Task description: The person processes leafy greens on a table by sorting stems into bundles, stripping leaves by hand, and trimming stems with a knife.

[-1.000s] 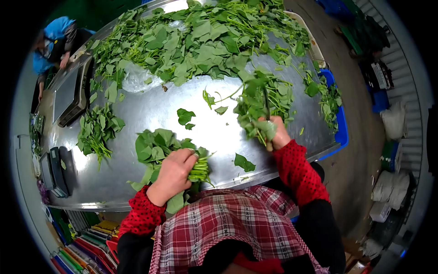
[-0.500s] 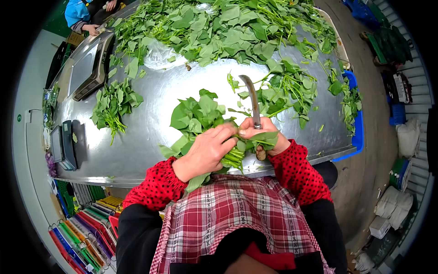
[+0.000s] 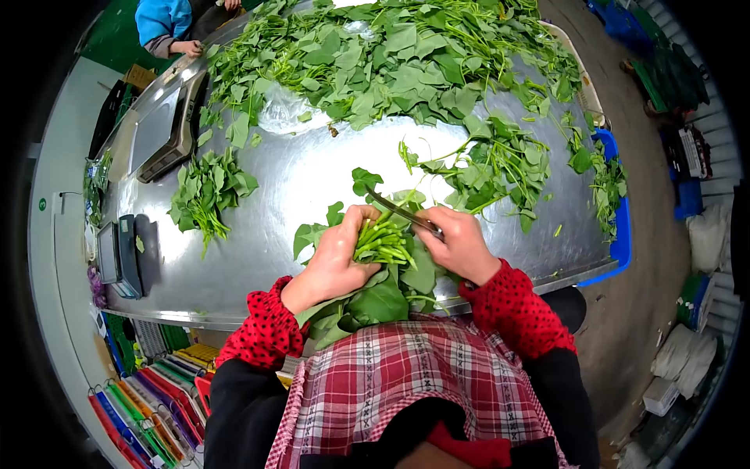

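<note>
My left hand [image 3: 336, 258] is wrapped round a bunch of leafy greens [image 3: 384, 303]. The cut ends of its pale green stems face up, and its leaves hang toward my apron. In my right hand [image 3: 457, 242] is a knife with a curved, dark blade [image 3: 394, 205]; its handle is hidden by my fingers. The blade slants up and left, just above the stem ends; whether it touches them I cannot tell. A single leaf [image 3: 365, 180] shows by the blade tip. Loose greens [image 3: 500, 160] lie beyond my right hand.
A large heap of greens [image 3: 391, 66] covers the far side of the metal table [image 3: 273, 191]. To the left lie another bunch [image 3: 209, 195], a scale [image 3: 168, 125] and a small dark device [image 3: 119, 254]. A blue crate [image 3: 621, 227] stands right. Another person's hand [image 3: 187, 48] rests far left.
The bunch has turned so its stem ends point up instead of down toward me. The knife has swung from upright to slanting left over the stems.
</note>
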Action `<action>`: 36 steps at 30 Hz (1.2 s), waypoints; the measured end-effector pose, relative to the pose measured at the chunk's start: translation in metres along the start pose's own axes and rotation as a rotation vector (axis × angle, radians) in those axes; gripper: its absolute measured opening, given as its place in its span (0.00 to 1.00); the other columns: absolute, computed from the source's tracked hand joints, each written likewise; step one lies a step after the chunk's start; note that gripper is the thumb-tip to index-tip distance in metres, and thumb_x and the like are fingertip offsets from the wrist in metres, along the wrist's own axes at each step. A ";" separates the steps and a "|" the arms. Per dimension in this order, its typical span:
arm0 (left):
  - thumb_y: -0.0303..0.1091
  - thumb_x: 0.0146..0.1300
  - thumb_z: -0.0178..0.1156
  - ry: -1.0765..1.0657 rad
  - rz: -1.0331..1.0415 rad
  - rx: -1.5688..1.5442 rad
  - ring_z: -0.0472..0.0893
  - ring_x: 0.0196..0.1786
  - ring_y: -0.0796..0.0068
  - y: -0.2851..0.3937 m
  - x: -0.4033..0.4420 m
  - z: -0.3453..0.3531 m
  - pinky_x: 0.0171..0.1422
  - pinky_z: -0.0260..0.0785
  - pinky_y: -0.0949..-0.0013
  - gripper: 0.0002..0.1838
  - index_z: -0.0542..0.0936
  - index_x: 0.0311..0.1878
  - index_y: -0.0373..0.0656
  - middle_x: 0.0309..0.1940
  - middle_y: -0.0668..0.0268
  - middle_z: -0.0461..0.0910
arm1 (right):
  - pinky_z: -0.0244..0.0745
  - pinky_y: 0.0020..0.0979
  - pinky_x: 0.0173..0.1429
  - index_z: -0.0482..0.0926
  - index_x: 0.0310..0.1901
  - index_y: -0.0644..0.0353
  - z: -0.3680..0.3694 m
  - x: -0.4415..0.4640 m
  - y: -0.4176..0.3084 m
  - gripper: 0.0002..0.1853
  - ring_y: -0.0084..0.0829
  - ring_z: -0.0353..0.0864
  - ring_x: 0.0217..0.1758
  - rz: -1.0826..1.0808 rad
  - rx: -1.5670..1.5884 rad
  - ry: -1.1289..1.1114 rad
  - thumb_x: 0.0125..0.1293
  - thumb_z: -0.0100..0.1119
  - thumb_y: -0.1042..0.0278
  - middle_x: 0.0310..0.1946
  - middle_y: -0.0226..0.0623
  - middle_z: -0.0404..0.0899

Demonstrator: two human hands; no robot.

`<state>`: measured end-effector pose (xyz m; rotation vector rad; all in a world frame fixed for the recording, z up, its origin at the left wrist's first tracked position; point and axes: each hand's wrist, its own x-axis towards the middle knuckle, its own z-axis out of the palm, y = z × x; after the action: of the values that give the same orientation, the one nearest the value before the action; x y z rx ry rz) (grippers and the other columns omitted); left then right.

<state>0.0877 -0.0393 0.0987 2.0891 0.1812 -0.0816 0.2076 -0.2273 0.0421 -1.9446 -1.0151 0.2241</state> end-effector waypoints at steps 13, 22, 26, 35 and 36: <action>0.16 0.47 0.62 -0.009 -0.140 -0.333 0.79 0.45 0.75 -0.020 -0.007 0.001 0.53 0.70 0.70 0.25 0.73 0.52 0.39 0.39 0.65 0.80 | 0.74 0.33 0.33 0.80 0.35 0.65 -0.002 -0.016 0.018 0.09 0.40 0.80 0.25 0.311 0.073 -0.126 0.62 0.60 0.67 0.24 0.45 0.80; 0.15 0.48 0.61 -0.118 -0.160 -0.479 0.77 0.44 0.79 -0.012 -0.001 0.001 0.52 0.68 0.73 0.24 0.75 0.51 0.39 0.37 0.68 0.79 | 0.70 0.24 0.36 0.78 0.48 0.65 0.000 0.021 -0.017 0.16 0.21 0.74 0.29 0.094 0.467 -0.215 0.58 0.63 0.72 0.26 0.32 0.79; 0.17 0.45 0.63 -0.030 -0.087 -0.195 0.80 0.42 0.72 -0.014 -0.010 -0.007 0.50 0.71 0.70 0.24 0.75 0.49 0.38 0.37 0.63 0.82 | 0.75 0.30 0.39 0.79 0.38 0.69 0.003 0.019 0.005 0.10 0.27 0.80 0.32 0.233 0.530 -0.134 0.60 0.61 0.69 0.28 0.41 0.82; 0.22 0.35 0.64 0.397 0.130 0.884 0.75 0.49 0.56 -0.071 -0.017 -0.056 0.69 0.53 0.49 0.25 0.77 0.45 0.40 0.39 0.60 0.78 | 0.71 0.28 0.27 0.79 0.48 0.68 0.047 -0.019 0.080 0.16 0.24 0.75 0.20 0.431 0.424 0.180 0.64 0.59 0.66 0.27 0.39 0.81; 0.24 0.34 0.64 0.391 0.111 1.013 0.76 0.49 0.57 -0.085 -0.009 -0.050 0.69 0.52 0.44 0.26 0.77 0.45 0.40 0.39 0.59 0.78 | 0.70 0.28 0.25 0.78 0.52 0.66 0.058 -0.029 0.060 0.17 0.23 0.74 0.20 0.730 0.633 -0.042 0.65 0.58 0.65 0.30 0.38 0.81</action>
<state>0.0638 0.0448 0.0523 3.1082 0.2989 0.3836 0.1927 -0.2273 -0.0449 -1.6275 -0.1607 0.8806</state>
